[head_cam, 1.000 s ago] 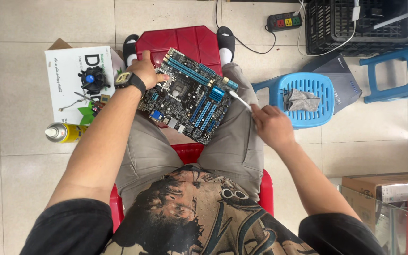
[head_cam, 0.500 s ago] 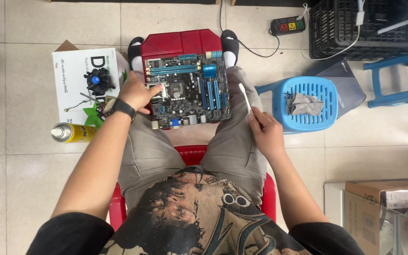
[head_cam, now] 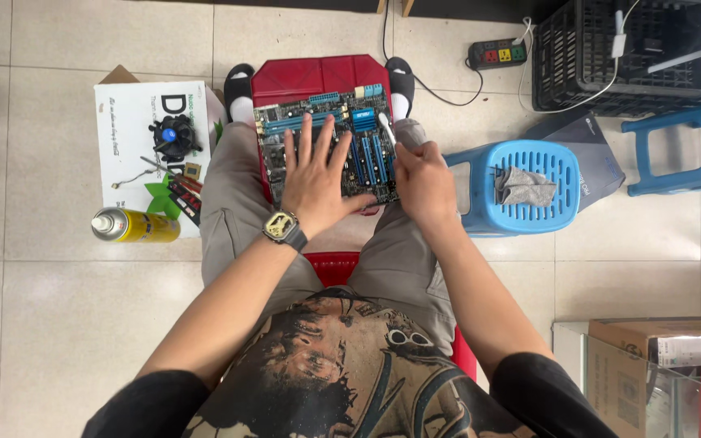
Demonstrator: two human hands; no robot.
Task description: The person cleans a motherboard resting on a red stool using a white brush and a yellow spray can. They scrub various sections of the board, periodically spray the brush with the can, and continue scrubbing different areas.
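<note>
Far left, on floor tiles: yellow spray can [head_cam: 133,225] lying on its side, just beside the near edge of a white cardboard box [head_cam: 127,138] bearing a small black cooler fan [head_cam: 173,134]. Centre: motherboard [head_cam: 326,146] resting flat across the knees, above a red stool [head_cam: 318,77]. Left hand [head_cam: 314,178] spread, palm pressed flat on the board. Right hand [head_cam: 423,178] closed, pinching a white brush [head_cam: 386,126] at the board's right edge. Right: blue stool [head_cam: 561,203] carrying a grey cloth [head_cam: 523,186].

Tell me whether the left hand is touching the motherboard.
Touching. The head view shows the left hand lying flat, fingers spread, on the motherboard across the lap.
</note>
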